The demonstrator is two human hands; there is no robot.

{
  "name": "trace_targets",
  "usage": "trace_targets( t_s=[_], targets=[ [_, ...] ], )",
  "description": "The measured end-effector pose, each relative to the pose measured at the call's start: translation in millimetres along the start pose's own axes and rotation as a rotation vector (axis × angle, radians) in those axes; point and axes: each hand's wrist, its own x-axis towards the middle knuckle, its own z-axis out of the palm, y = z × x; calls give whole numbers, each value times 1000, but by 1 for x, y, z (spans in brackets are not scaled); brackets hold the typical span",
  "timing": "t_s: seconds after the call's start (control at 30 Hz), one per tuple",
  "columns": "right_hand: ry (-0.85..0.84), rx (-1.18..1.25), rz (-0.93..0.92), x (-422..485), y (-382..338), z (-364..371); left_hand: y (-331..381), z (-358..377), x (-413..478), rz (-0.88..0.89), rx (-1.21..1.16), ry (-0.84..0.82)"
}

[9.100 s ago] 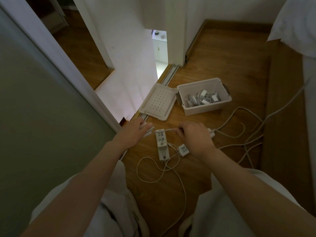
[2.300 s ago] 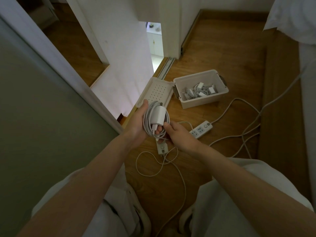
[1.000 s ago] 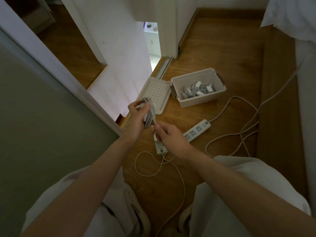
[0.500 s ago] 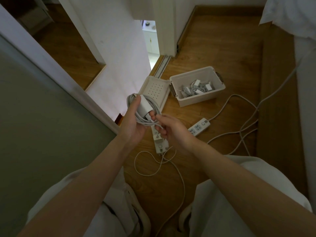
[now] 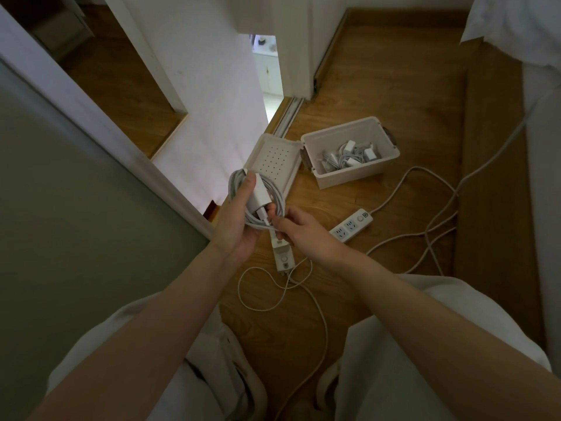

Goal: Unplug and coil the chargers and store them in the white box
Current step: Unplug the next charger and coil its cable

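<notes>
In mid-frame the left hand (image 5: 239, 220) grips the coiled charger (image 5: 258, 202), thumb pressed across the adapter so the loops cannot spring apart. Just right of it, the right hand (image 5: 300, 232) pinches the cable's loose end at the coil's lower edge, probably to tuck it in. Further up and right, the lid (image 5: 276, 159) lies open beside the box (image 5: 355, 177), which already holds coiled chargers.

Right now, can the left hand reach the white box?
Probably yes: the white box stands open, lid swung aside, and nothing stands between it and the left hand, which grips the coiled charger.
</notes>
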Motion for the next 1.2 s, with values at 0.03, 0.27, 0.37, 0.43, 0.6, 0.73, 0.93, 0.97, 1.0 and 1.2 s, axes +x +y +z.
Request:
trace_targets(
  t_s=[0.03, 0.27, 0.37, 0.43, 0.6, 0.73, 0.93, 0.97, 1.0, 1.2],
  targets=[
    [1, -19, -9, 0, 1, 1, -1, 0, 1, -3, 13, 21],
    [-12, -360, -210, -5, 8, -1, 5, -4, 11, -105, -20, 129],
    [83, -886, -382, -6, 6, -7, 4, -8, 14, -76, 38, 167],
    [184, -1124, -403, -6, 3, -7, 4, -7, 14, -47, 89, 172],
    [159, -577, -146, -7, 4, -2, 3, -3, 11, -22, 77, 77],
    [89, 330, 83, -2, -4, -8, 0, -7, 13, -17, 71, -22],
    [71, 852, 229, -3, 3, -12, -1, -3, 10, -14, 46, -123],
    [78, 870, 245, -3, 3, -12, -1, -2, 9, -12, 40, -138],
    [78, 856, 250, -3, 2, -12, -1, -1, 8, -7, 46, -157],
    [94, 336, 230, -3, 0, -5, -5, 4, 1, 35, 213, -281]
  ],
)
